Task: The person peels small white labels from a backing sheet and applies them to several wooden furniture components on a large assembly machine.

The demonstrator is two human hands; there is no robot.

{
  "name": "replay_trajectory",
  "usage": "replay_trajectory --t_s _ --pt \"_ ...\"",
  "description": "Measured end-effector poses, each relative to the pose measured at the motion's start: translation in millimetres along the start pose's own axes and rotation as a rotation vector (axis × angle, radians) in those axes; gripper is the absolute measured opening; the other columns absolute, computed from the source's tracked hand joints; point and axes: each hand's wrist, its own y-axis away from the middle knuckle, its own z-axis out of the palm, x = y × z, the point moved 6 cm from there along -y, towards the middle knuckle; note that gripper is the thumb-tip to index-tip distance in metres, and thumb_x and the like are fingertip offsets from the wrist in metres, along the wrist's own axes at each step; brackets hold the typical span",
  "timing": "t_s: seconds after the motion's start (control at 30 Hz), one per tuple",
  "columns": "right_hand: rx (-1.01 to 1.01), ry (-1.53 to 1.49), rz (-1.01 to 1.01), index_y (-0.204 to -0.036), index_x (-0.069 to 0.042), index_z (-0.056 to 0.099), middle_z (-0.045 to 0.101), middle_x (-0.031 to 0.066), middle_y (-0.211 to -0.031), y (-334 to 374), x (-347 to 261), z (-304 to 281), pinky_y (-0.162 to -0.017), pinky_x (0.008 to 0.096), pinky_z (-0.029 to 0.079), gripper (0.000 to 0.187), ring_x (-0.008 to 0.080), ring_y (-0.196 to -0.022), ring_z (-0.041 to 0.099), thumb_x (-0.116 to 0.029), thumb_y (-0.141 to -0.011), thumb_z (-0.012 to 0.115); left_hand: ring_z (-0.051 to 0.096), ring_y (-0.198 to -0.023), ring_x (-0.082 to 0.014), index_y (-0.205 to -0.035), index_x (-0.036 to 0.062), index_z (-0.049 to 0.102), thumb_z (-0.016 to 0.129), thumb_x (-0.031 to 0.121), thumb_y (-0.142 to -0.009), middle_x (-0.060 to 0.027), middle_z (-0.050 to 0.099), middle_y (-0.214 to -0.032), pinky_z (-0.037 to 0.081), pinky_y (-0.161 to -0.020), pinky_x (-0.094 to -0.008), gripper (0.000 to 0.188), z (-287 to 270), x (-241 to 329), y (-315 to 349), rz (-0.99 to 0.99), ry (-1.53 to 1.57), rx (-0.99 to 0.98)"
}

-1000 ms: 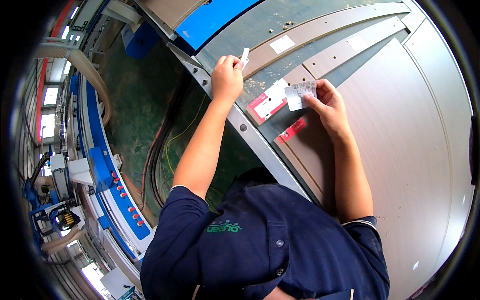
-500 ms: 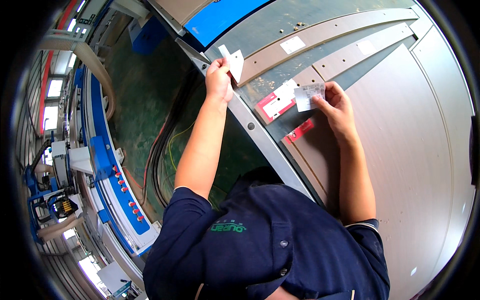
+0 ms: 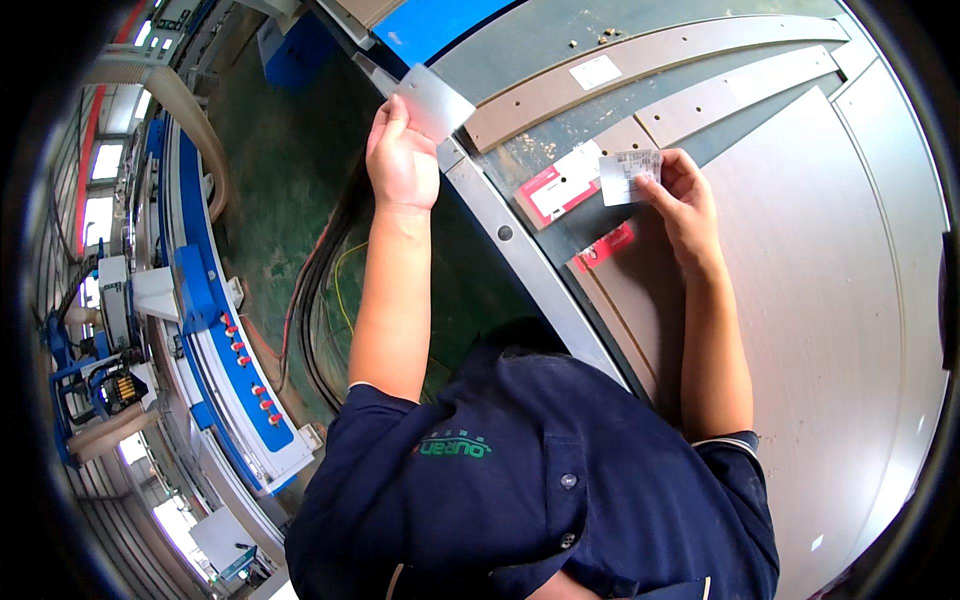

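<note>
Taupe panels (image 3: 800,260) lay right of a metal bench rail (image 3: 488,208). On that side, the right hand (image 3: 688,208) pinched a printed white label (image 3: 620,182) by its right edge, the rest jutting toward the rail. Farther off, left of the rail, the left hand (image 3: 405,168) gripped a pale sheet (image 3: 440,105) that stuck out to its right. Both pieces looked light, thin and easily creased, best held by their margins.

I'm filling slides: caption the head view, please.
Left hand holds a pale sheet; right hand, over grey-brown panels, a printed label.
</note>
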Motion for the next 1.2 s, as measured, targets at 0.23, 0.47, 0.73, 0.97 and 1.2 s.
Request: replay_trajectory --t_s 0.23,0.47,0.73,0.97,1.2 --pt "0.013 -0.016 -0.005 -0.108 -0.001 0.056 0.065 0.0049 -0.1 2 -6 3 -0.088 0.0263 0.05 0.02 0.012 -0.095 0.062 -0.002 -0.091 0.068 0.062 -0.096 -0.0131 -0.106 0.0081 0.057 0.054 0.025 -0.103 -0.0038 0.065 -0.105 0.048 -0.089 -0.0299 0.018 24 -25 44 -0.018 -0.259 0.028" --pt "0.008 -0.031 -0.027 -0.11 -0.001 0.058 0.065 0.0053 -0.101 2 -9 7 -0.087 0.0261 0.05 0.022 0.0121 -0.095 0.062 -0.003 -0.091 0.068 0.059 -0.088 -0.0082 -0.105 0.0026 0.056 0.057 0.019 -0.102 -0.0039 0.063 -0.096 0.048 -0.081 -0.0222 0.017 54 -49 70 -0.088 -0.363 -0.058" --pt "-0.116 0.427 -0.285 -0.114 -0.004 0.067 0.069 0.0046 -0.102 19 -49 56 -0.078 0.028 0.049 0.031 0.0117 -0.088 0.06 0.0 -0.084 0.07 0.057 -0.083 -0.0064 -0.103 0.0023 0.058 0.061 0.018 -0.1 -0.0028 0.063 -0.092 0.047 -0.076 -0.0215 0.017 92 -67 101 -0.174 -0.397 -0.167" --pt "-0.11 0.75 -0.359 -0.119 -0.007 0.061 0.067 0.0142 -0.094 38 -77 78 -0.071 0.0367 0.051 0.039 0.0281 -0.081 0.063 0.0 -0.082 0.07 0.06 -0.087 -0.0076 -0.106 0.0032 0.059 0.059 0.023 -0.101 -0.0033 0.065 -0.098 0.048 -0.08 -0.0228 0.02 92 -56 122 -0.195 -0.34 -0.154" --pt "-0.143 0.881 -0.547 -0.123 -0.006 0.053 0.066 0.0166 -0.09 74 -108 114 -0.077 0.0435 0.05 0.046 0.0362 -0.088 0.064 -0.005 -0.081 0.071 0.065 -0.083 -0.0145 -0.107 0.0057 0.059 0.052 0.03 -0.103 -0.0061 0.066 -0.098 0.054 -0.066 -0.0335 0.025 89 -16 179 -0.239 -0.214 -0.046"
